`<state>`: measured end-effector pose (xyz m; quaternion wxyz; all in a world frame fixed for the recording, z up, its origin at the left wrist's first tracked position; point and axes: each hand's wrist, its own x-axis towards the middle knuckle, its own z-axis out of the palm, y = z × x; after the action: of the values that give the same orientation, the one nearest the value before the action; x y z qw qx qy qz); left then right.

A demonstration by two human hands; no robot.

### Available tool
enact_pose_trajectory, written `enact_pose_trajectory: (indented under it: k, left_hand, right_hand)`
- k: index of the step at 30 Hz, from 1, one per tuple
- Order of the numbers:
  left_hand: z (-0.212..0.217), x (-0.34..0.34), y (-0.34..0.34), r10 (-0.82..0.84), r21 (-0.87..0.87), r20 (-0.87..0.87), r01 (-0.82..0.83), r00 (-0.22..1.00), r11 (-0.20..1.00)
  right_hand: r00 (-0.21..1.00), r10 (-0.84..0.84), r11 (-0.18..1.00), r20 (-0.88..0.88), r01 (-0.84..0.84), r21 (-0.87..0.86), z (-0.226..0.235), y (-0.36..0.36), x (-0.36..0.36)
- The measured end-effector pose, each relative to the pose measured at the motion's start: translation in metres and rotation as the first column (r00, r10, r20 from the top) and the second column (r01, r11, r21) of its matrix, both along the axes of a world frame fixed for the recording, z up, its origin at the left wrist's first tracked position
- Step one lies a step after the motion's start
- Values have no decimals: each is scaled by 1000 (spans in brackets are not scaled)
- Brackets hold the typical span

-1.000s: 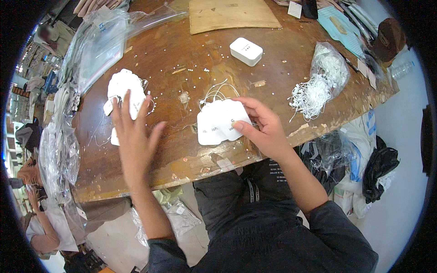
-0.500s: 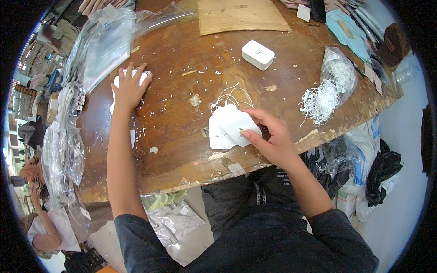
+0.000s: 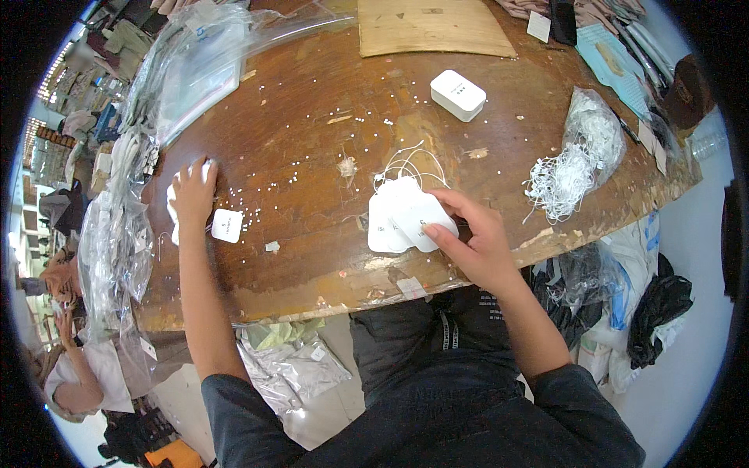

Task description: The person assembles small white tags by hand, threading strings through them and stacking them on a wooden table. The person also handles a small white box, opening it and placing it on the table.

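Note:
Several white hang tags [image 3: 390, 217] with rounded corners lie fanned out near the table's front edge, white string loops rising from their far ends. My right hand [image 3: 477, 234] pinches the right side of that fan, thumb on top. At the left, my left hand [image 3: 193, 191] is curled over more white tags [image 3: 172, 204], which are mostly hidden beneath the palm and fingers. Just right of my left wrist lies a single small white tag [image 3: 227, 225] with dark print.
A neat white stack of tags [image 3: 458, 95] stands farther back. White strings [image 3: 558, 183] spill from a clear bag at the right. A thin board [image 3: 437, 30] lies at the far edge, plastic-wrapped garments [image 3: 117, 249] along the left. Tiny white bits dot the wooden table [image 3: 312, 234].
My left hand has slid toward me and left, the tags beneath it moving along. The small tag by its wrist now shows fully. My right hand keeps its hold on the fan.

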<state>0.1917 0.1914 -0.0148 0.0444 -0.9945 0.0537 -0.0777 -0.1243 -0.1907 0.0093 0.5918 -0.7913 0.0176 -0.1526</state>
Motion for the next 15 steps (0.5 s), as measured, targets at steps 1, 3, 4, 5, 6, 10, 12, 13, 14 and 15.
enact_pose_trajectory:
  k: [1,3,4,5,6,10,12,13,14,15]
  left_hand:
    - [-2,-1,18,-37,12,41,36,999,999]
    - [-4,-3,53,-45,42,-8,45,999,998]
    - [-5,-6,65,-65,65,-10,65,998,996]
    - [-5,-10,76,-16,45,-28,17,999,999]
    - [-1,-16,84,33,24,-47,-32,998,999]
    - [15,-46,69,44,165,116,-63,992,984]
    - [17,-68,40,-100,180,204,63,974,982]
    - [18,-79,24,-199,143,185,173,962,974]
    - [17,-92,8,-278,153,170,253,946,955]
    - [17,-112,-3,-371,-44,56,373,927,927]
  right_hand:
    - [1000,1,1000,11,-1,-6,0,0,0]
    - [1000,2,1000,30,-1,-16,0,-1,0]
    - [1000,-3,1000,28,4,-18,0,0,0]
    - [999,-9,1000,33,9,-18,0,0,0]
    - [999,-13,1000,38,14,-18,-1,1,0]
    - [997,-40,999,63,42,-15,-1,3,-1]
    - [996,-75,997,40,75,9,-1,4,-1]
    - [997,-73,997,32,72,31,-1,4,-1]
    - [997,-74,996,15,73,51,0,3,-1]
    - [997,-70,995,12,69,70,0,3,-2]
